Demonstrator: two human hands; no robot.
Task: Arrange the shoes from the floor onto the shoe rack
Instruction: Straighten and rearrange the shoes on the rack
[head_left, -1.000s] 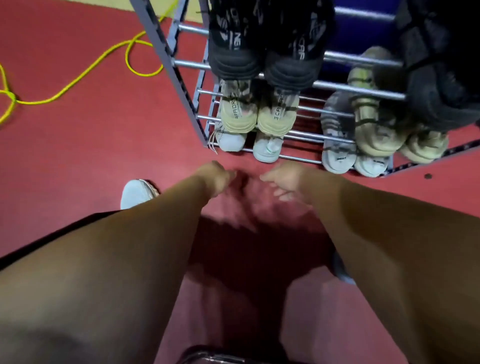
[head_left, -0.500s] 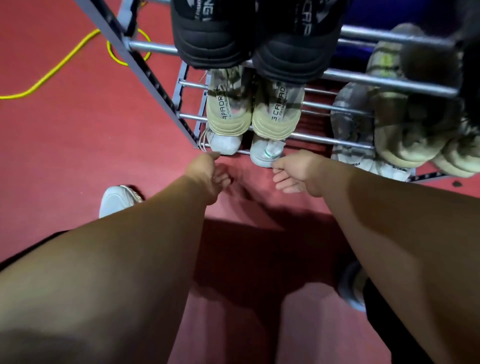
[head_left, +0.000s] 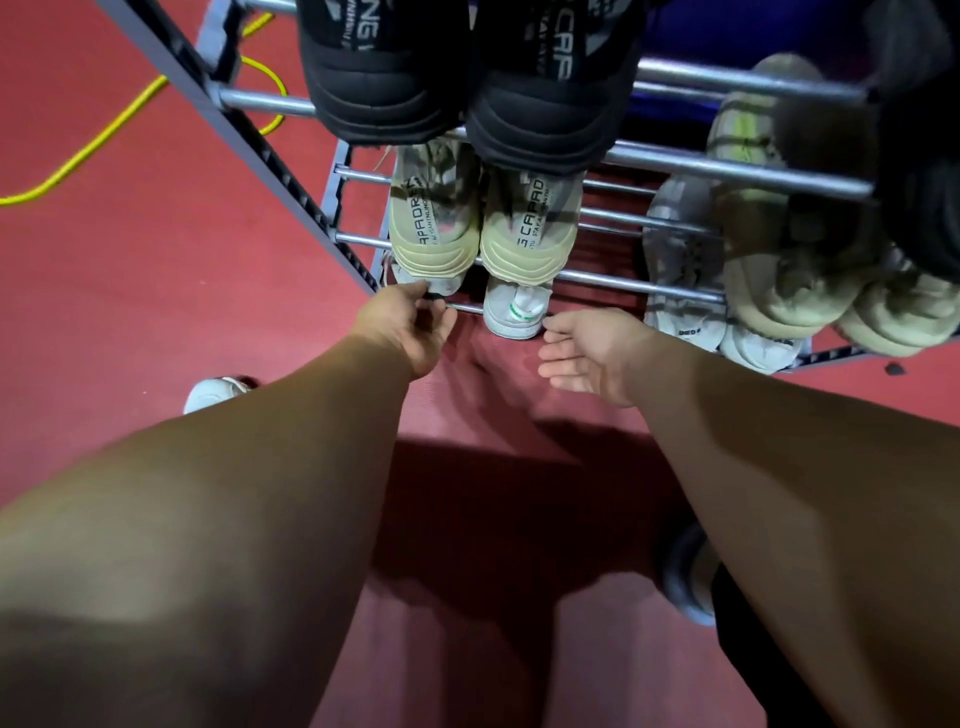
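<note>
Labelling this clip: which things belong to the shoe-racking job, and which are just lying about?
Job: shoe rack, white shoes, tan shoes, black shoes, left hand, right hand.
Lying about: yellow cable, dark speck.

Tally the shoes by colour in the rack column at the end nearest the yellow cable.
Black shoes: 2
Beige shoes: 2
White shoes: 2
Total: 6
</note>
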